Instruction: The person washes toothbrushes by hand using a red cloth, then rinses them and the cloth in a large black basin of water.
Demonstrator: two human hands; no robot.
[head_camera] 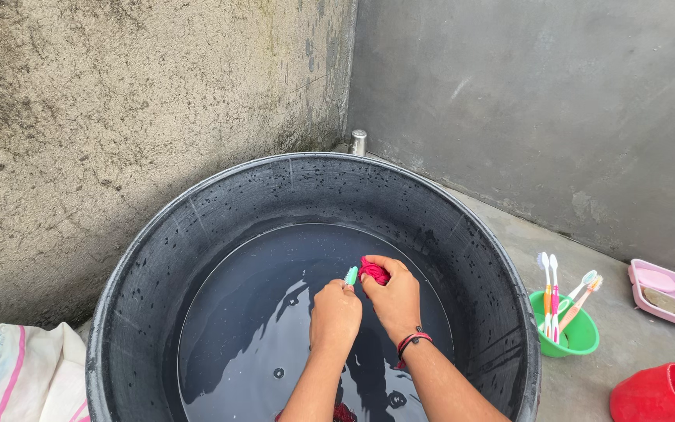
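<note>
Both my hands are held over the water inside a large black tub. My left hand is closed around a small teal handle, likely a toothbrush, whose tip sticks up. My right hand grips a bunched pink-red cloth right beside that tip. A red and black band sits on my right wrist. The two hands touch each other above the water. More red cloth shows under my arms at the bottom edge.
A green cup with several toothbrushes stands right of the tub. A pink soap tray and a red container lie further right. White fabric lies at the lower left. Concrete walls meet behind the tub beside a metal pipe stub.
</note>
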